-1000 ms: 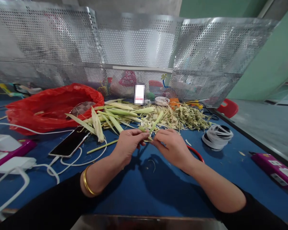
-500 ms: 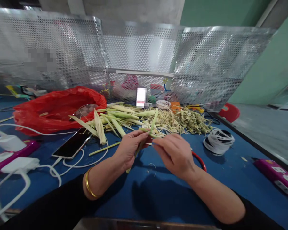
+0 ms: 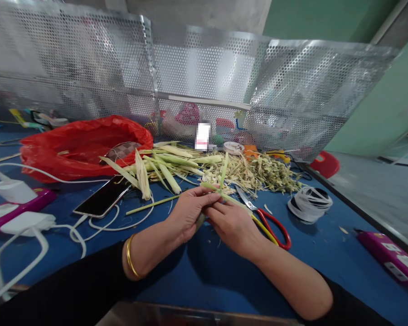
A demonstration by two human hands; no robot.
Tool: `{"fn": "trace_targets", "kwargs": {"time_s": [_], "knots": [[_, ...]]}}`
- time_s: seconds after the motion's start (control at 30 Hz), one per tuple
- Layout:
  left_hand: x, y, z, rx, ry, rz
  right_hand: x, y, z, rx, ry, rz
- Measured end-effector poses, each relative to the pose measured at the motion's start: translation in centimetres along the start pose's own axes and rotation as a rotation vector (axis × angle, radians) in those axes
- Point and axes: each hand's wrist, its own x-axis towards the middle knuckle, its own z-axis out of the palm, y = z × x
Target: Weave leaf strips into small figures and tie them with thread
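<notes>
Above the middle of the table my left hand pinches crossed strips of green corn husk between thumb and fingers. My right hand touches the left one, its fingers closed at the same crossing, where the fingertips are partly hidden. One strip stands up from the crossing, and another runs right, past the scissors. The red-handled scissors lie just right of my right hand, blades pointing away. Beyond both hands spreads a heap of corn husks. A thin green stalk lies left of my left hand.
A red plastic bag stands open at the left, near a phone with white cables. Chargers sit in a purple power strip. Right are dried plant scraps, a white ribbon roll and another purple strip. Perforated sheeting closes the back.
My right hand has moved left and down to meet my left hand at the husk strips. The scissors, mostly covered before, now show. The view has shifted slightly.
</notes>
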Motion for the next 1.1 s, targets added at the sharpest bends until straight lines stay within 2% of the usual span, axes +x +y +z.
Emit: {"fn": "trace_targets", "kwargs": {"time_s": [0.23,0.43,0.7,0.77,0.83,0.93,1.0,1.1], "knots": [[0.0,0.0,0.0,0.097,0.077,0.084,-0.2,-0.1,-0.4,0.0,0.041,-0.055],[0.2,-0.2,-0.2,0.099,0.072,0.138,-0.1,-0.3,-1.0,0.031,0.02,-0.115],[0.7,-0.4,-0.4,0.075,0.07,0.121,0.0,-0.3,-1.2,0.064,-0.009,-0.177],[0.7,-0.2,-0.5,0.075,0.051,0.127,0.0,-0.4,-1.3,0.066,0.026,-0.161],[0.8,0.2,-0.7,0.073,0.036,0.128,-0.1,-0.1,-1.5,0.054,0.138,-0.056],[0.8,0.6,-0.9,0.07,0.024,0.095,-0.2,0.9,-1.9,-0.015,0.314,0.284],[0.9,0.6,-1.0,0.083,0.03,0.078,-0.2,1.6,-2.1,-0.026,0.301,0.439],[0.8,0.5,-0.9,0.113,0.066,0.085,-0.1,2.0,-1.9,0.108,0.15,0.451]]}}
